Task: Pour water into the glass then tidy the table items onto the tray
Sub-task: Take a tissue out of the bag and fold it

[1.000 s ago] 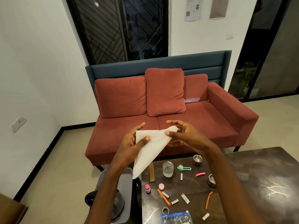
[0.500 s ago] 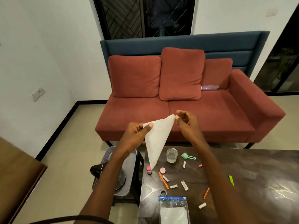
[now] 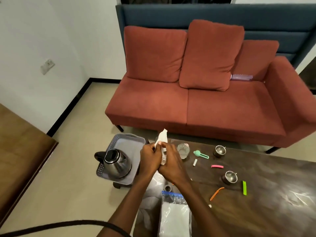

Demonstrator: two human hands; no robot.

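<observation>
We have folded the white paper napkin (image 3: pixel 162 139), spread wide a moment ago, into a narrow strip; left hand (image 3: pixel 150 159) and right hand (image 3: pixel 171 164) fingers pinch it above the dark tabletop (image 3: pixel 273 194), beside the clear glass (image 3: pixel 183 150) and grey plastic tray (image 3: pixel 127 141).

The kettle (image 3: pixel 116 164) stands in the tray (image 3: pixel 127 141) left of the table (image 3: pixel 256 194), with the glass (image 3: pixel 183 150) on the table's far edge
</observation>
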